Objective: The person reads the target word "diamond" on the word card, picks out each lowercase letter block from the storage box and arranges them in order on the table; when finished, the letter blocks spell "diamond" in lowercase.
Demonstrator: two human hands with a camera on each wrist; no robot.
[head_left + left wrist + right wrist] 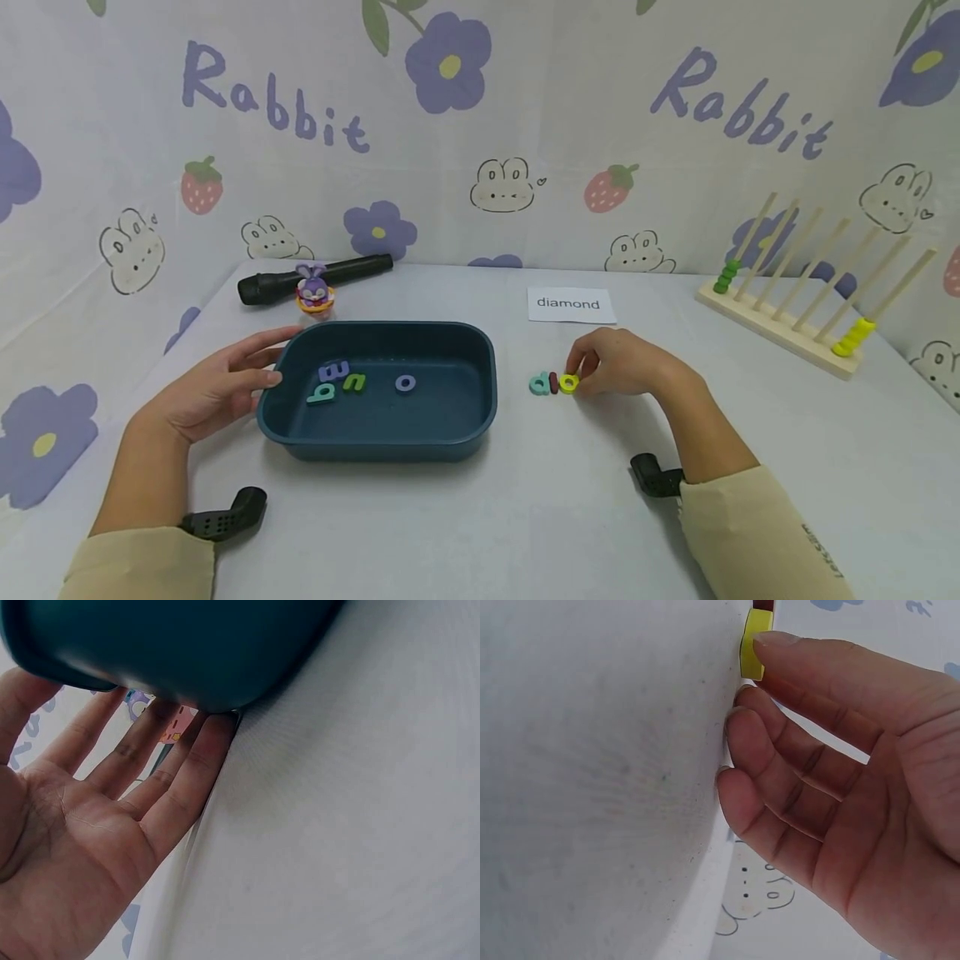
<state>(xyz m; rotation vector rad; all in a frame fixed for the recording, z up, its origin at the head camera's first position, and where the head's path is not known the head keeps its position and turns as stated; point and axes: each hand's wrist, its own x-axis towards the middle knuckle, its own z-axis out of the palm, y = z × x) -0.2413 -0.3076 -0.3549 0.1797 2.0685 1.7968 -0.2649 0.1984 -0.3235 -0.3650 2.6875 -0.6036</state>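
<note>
From where I stood, the person's right hand (626, 365) had a yellow ring-shaped letter (751, 660) pinched between thumb and forefinger, the other fingers loosely bent. That letter was at the right end of a short row on the white table (450, 533), just beside a dark red i (554, 382), with a teal d (546, 383) farther left. The left hand (213, 387) was at the left end of a dark teal basin (382, 451), its fingers spread and nearly straight, touching the outside, gripping nothing. Inside the basin lay a purple m (333, 372), a green n (356, 377), another teal letter (322, 401) and, apart from these, a purple o (405, 391). A "diamond" card (572, 306) was behind the row; past the basin, a purple rabbit figure (313, 292) stood near a black microphone (360, 268). A wooden bead rack (780, 327) stood at far right
</note>
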